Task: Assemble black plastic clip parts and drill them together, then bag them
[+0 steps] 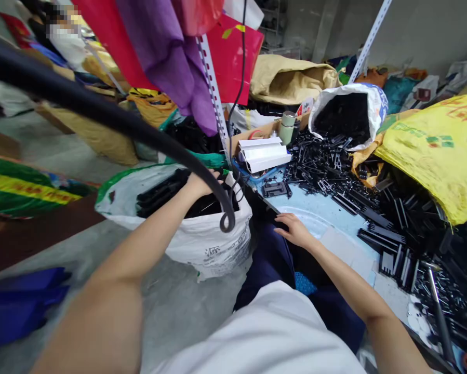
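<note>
My left hand (200, 185) reaches into the mouth of a white woven sack (213, 244) that stands on the floor left of the table. Black plastic parts (161, 193) fill the sack, and the hand is over them. A dark cable (178, 153) crosses in front of its fingers, so their grip is hidden. My right hand (295, 229) rests at the table's near edge, fingers apart and holding nothing. Close beyond it, on the light blue tabletop (338, 221), lies a flat black plastic piece (276, 189).
Black strips (381, 228) and small parts cover the table's right side. A hammer (438, 306) lies near screws. Behind are a blue tray (262, 177) with papers, a green flask (287, 128), a tipped white sack (375, 111) and a yellow sack (436, 145). A perforated post (213, 88) rises at the corner.
</note>
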Available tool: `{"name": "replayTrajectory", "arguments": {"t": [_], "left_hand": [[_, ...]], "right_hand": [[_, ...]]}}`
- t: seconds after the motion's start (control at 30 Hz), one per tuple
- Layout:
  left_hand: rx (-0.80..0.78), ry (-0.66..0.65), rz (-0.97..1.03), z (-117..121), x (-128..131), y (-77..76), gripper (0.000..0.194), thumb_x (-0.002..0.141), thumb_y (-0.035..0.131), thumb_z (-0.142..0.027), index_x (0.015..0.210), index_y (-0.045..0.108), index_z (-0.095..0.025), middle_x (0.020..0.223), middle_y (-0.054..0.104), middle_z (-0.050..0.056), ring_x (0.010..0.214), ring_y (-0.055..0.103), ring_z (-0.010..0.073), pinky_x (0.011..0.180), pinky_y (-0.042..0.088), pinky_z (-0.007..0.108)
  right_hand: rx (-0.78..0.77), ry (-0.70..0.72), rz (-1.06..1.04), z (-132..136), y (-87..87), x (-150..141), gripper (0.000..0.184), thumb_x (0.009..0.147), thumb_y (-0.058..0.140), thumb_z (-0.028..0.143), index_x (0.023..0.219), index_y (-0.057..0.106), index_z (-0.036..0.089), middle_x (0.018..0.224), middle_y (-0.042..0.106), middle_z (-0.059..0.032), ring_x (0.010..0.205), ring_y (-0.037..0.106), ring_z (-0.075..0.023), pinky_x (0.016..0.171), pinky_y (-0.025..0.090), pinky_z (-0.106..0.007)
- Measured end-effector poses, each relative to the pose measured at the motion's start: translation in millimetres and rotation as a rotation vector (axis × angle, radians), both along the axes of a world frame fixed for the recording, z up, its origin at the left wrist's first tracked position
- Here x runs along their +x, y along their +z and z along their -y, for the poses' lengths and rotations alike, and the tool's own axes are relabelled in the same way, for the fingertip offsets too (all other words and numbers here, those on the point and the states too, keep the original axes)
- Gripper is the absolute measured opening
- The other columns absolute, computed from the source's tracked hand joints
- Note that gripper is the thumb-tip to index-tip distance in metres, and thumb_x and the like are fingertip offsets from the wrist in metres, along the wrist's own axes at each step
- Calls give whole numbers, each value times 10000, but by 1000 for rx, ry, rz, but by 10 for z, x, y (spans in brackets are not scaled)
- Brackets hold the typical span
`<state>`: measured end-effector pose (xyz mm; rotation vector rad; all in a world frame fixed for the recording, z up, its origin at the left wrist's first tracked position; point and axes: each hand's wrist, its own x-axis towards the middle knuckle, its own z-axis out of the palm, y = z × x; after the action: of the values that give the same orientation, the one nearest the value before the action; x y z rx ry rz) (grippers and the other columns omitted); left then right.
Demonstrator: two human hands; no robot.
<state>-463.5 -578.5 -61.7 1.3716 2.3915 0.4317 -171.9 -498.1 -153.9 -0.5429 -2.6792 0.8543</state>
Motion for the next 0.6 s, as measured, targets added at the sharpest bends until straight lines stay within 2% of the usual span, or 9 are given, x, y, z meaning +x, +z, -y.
{"name": "replayTrajectory", "arguments": {"t": [0.1,0.13,0.17,0.23,0.3,0.4,0.43,0.53,0.6], "left_hand": [[-110,63,-228,300,285,112,265,852,411,-238,682,582,-130,785,654,85,986,544,316,858,369,372],[-199,34,-242,400,406,121,264,831,416,-239,650,579,-139,749,649,88,897,578,306,794,389,356],[-271,-55,-199,485,538,108,255,804,438,-247,608,571,-153,712,644,81,819,593,284,746,396,336],[-331,-292,31,580,837,32,222,746,500,-271,553,562,-182,631,626,43,694,585,228,696,401,299],[-258,-452,378,557,1183,-62,152,694,573,-310,579,598,-214,586,612,11,656,576,203,712,417,281],[15,-439,825,361,1789,-76,53,606,684,-275,629,643,-250,676,646,37,806,603,245,863,413,310],[73,-516,934,283,2013,-28,52,609,688,-249,649,655,-252,733,658,56,861,606,262,913,395,326],[130,-1045,1135,118,2750,222,119,718,573,-197,751,674,-251,895,674,80,986,595,274,960,392,364],[169,-1342,1229,112,3273,375,165,728,537,-154,713,663,-260,942,671,50,1064,569,251,972,403,347]], "right_hand": [[-84,-194,79,-206,-113,472,256,807,559,334,1014,626,199,1061,636,-95,1045,557,-236,942,401,-427],[-109,-254,110,-278,-133,581,248,809,552,334,1003,632,202,1052,641,-91,1034,564,-236,938,404,-421],[-129,-312,136,-353,-144,659,245,809,546,332,998,636,204,1052,643,-89,1031,566,-238,935,406,-416],[-140,-422,155,-510,-145,720,250,806,541,320,1001,640,199,1067,638,-94,1043,559,-246,936,404,-415],[-127,-506,138,-652,-128,678,261,811,522,295,1024,634,192,1092,627,-101,1073,541,-254,950,390,-426],[-110,-547,100,-732,-107,536,256,823,497,256,1034,628,192,1110,620,-98,1096,525,-243,975,366,-429],[-110,-544,96,-704,-107,496,243,818,509,249,1020,632,192,1097,627,-93,1085,532,-233,973,371,-415],[-103,-457,63,-465,-136,470,199,799,555,246,968,646,194,1021,655,-76,1005,571,-204,926,415,-367],[-87,-342,9,-234,-162,548,191,814,546,269,960,646,194,972,665,-74,959,584,-192,885,439,-354]]}}
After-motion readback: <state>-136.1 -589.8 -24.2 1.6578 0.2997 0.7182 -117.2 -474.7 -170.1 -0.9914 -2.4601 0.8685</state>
